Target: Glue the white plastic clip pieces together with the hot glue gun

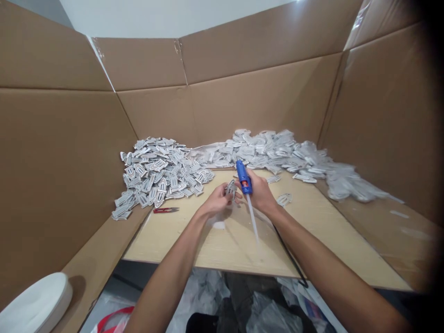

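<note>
My left hand (218, 200) pinches a small grey slotted piece (231, 188) above the middle of the board. Beside it, my right hand (259, 189) is wrapped round a blue glue gun (244, 178). A long whitish glue stick (253, 219) runs out of the gun's rear toward me, and a black cord (289, 254) trails below my right forearm. One loose grey slotted piece (284, 200) lies on the board right of my right hand, with another piece (274, 178) a little farther back. The gun's nozzle tip is hard to make out.
A heap of grey slotted pieces (163, 171) rises at the back left; plastic-wrapped pieces (263, 150) pile up behind and to the right. Red thread snips (165, 210) lie on the wooden board (166, 240). Cardboard walls (256, 101) enclose the table. A white round object (38, 303) sits at lower left.
</note>
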A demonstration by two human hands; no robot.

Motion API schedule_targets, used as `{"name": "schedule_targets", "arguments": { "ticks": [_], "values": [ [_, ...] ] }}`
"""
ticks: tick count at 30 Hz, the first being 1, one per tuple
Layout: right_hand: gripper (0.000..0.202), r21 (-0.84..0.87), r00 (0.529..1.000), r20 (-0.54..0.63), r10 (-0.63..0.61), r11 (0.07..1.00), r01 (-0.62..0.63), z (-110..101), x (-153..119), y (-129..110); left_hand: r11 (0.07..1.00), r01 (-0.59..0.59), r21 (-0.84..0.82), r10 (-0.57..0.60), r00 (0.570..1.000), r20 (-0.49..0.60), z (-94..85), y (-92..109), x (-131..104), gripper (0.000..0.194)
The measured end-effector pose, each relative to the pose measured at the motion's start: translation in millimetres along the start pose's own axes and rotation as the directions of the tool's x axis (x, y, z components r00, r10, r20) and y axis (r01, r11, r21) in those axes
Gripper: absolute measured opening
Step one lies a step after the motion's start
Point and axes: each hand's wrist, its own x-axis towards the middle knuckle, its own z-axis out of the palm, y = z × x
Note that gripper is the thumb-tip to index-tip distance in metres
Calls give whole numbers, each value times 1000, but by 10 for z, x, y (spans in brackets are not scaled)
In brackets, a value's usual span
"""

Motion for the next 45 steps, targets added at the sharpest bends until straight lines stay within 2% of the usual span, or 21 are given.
{"name": "schedule_targets", "arguments": {
  "ticks": [3,8,15,21,23,26,29,32,34,36,41,45],
  "values": [
    [31,-23,999,34,-17,1000,18,14,-1,59,1000,8,8,-8,1000,9,26,44,-26,29],
    [29,-82,999,17,-32,996,34,47,-7,81,1000,14,28,-13,1000,-8,40,74,-41,33],
    [23,-88,996,83,-37,995,45,75,-22,9,1000,-17,18,17,1000,12,-21,-32,-3,35],
    [25,-50,991,102,-89,994,94,148,-50,5,1000,-26,-4,25,998,-56,-64,-125,50,39],
    [20,-58,994,52,-95,994,98,127,-34,-3,1000,-18,-14,17,995,-96,-51,-89,47,38],
    [11,-45,993,-44,-113,993,111,44,9,1,999,16,-46,-25,976,-218,-30,11,30,31],
    [27,11,999,-33,-7,1000,8,-25,27,33,997,52,-59,-69,938,-339,-35,90,18,22],
    [41,77,980,83,178,980,-185,-23,-3,59,998,15,-61,-39,912,-408,-59,98,22,18],
    [45,117,968,157,198,969,-217,5,-31,65,995,-44,-88,4,914,-405,-69,77,30,19],
    [45,139,968,186,171,970,-198,36,-52,72,990,-72,-119,22,926,-376,-66,59,36,26],
    [49,82,965,190,178,977,-196,64,-61,122,983,-82,-161,31,954,-300,-25,86,34,32],
    [45,89,971,176,164,979,-181,68,-55,146,978,-95,-183,37,954,-299,-6,120,19,35]
  ]
}}
